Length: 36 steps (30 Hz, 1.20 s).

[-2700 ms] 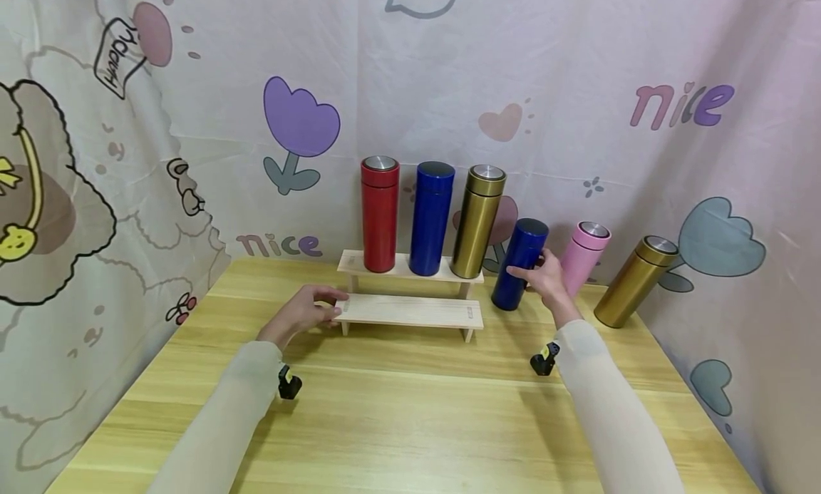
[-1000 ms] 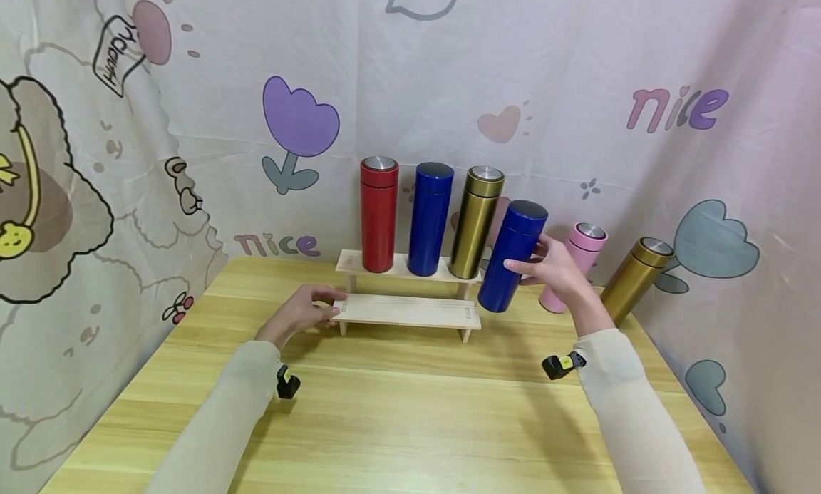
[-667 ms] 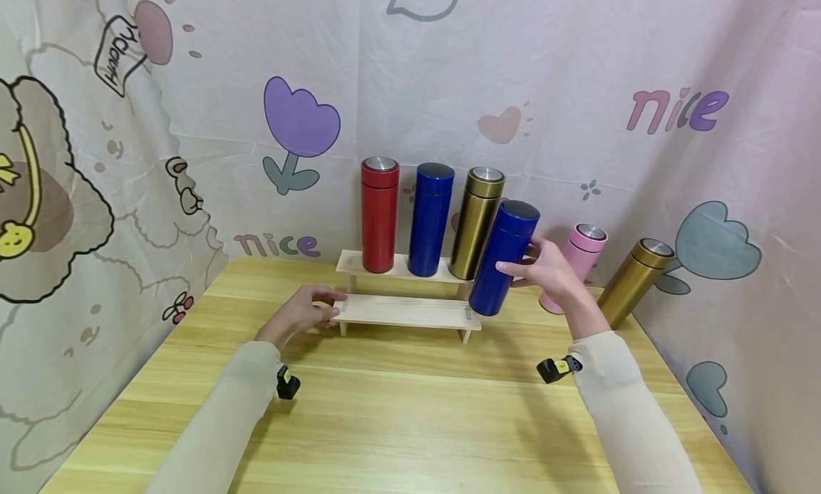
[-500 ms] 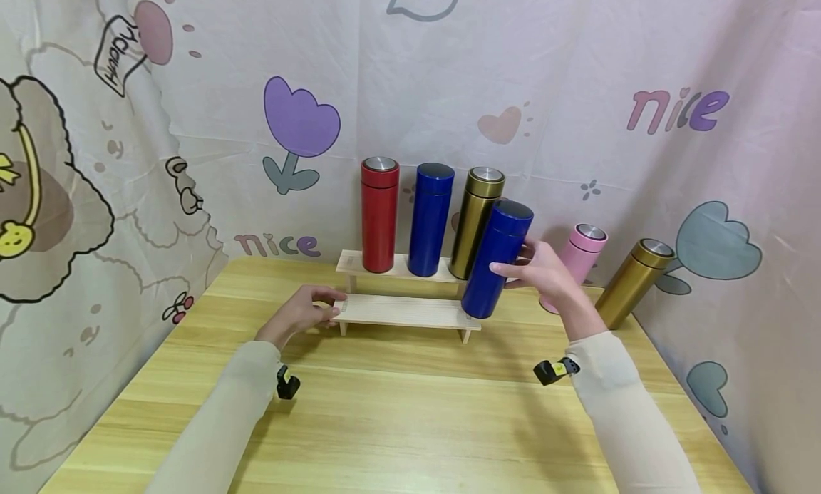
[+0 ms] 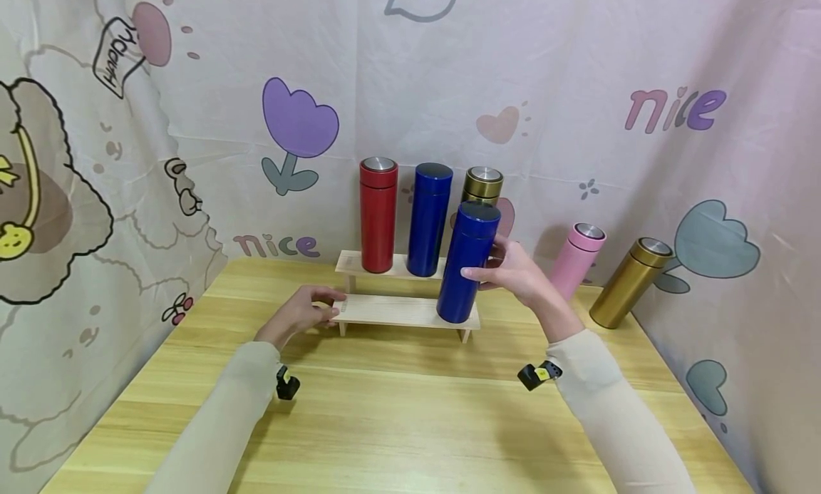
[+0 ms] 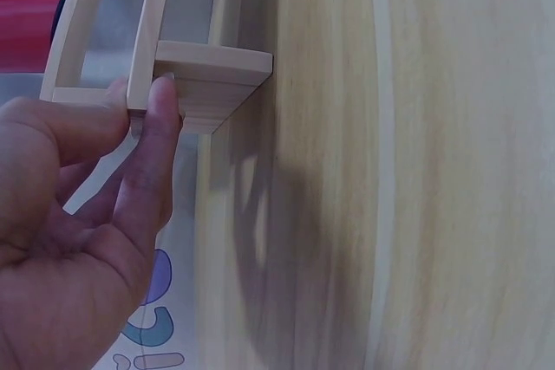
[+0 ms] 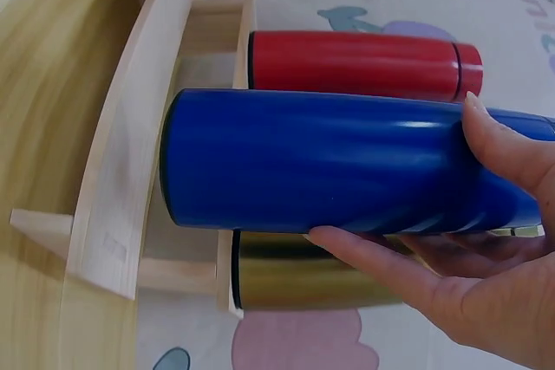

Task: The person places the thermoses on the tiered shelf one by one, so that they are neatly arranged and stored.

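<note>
My right hand [image 5: 513, 271] grips a blue thermos bottle [image 5: 467, 266], thumb on its near side and fingers behind. The bottle leans slightly right, its base right at the right end of the wooden stand's lower shelf [image 5: 391, 309]. In the right wrist view the blue bottle [image 7: 329, 158] lies across the picture, its dark base rim close to the shelf board [image 7: 121, 162]. At the lower shelf's left end my left hand [image 5: 301, 312] pinches the board; the left wrist view shows thumb and fingertips on that end [image 6: 143, 49].
On the upper shelf [image 5: 400, 266] stand a red bottle [image 5: 378, 216], another blue bottle [image 5: 428, 219] and a gold bottle [image 5: 482, 185], partly hidden. A pink bottle [image 5: 576, 259] and a second gold bottle [image 5: 628, 284] stand on the table [image 5: 410, 423] at right. A printed curtain hangs behind.
My right hand has lifted the blue thermos bottle off the table at right and carried it left to the lower shelf's right end. My left hand has stayed at the stand.
</note>
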Tool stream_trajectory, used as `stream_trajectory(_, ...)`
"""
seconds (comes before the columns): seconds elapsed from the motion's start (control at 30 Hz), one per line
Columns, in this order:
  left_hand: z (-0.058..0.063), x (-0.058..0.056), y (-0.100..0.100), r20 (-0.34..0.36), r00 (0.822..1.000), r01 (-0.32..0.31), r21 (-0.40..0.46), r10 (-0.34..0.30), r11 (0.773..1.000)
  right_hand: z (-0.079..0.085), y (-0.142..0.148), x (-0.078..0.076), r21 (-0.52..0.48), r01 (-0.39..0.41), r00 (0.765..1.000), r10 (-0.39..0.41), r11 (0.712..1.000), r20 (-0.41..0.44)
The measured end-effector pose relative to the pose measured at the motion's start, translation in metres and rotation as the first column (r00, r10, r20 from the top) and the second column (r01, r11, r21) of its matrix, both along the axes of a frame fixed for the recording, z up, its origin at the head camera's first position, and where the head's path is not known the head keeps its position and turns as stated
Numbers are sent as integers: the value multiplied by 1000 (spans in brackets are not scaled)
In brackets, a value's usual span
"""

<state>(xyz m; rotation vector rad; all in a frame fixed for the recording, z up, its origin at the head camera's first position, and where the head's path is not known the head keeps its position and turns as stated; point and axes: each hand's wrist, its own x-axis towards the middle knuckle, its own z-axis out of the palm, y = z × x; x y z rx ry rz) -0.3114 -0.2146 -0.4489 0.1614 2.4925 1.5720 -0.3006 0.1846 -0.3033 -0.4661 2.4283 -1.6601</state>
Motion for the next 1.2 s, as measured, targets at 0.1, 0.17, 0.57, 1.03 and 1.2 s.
stream_trajectory(0.1,0,0,0,2,1000,-1,-4,1,1000,0,-6,1,0,-16,1000,16,1000,-4)
stream_trajectory(0.17,-1,0,0,7,1000,-4,-3,4,1000,-1,-11,2,2,-24,1000,24,1000,-9)
stream_trajectory(0.57,0,2,1,2,1000,17,22,-17,1000,-11,-39,-1,2,-38,999,38,999,-14)
stream_trajectory(1.03,1,2,0,0,1000,17,14,-17,1000,-15,-63,0,20,-35,999,36,999,-35)
stream_trajectory(1.2,2,2,1,1,1000,12,14,-12,1000,-19,-71,-1,18,-14,999,15,1000,-36)
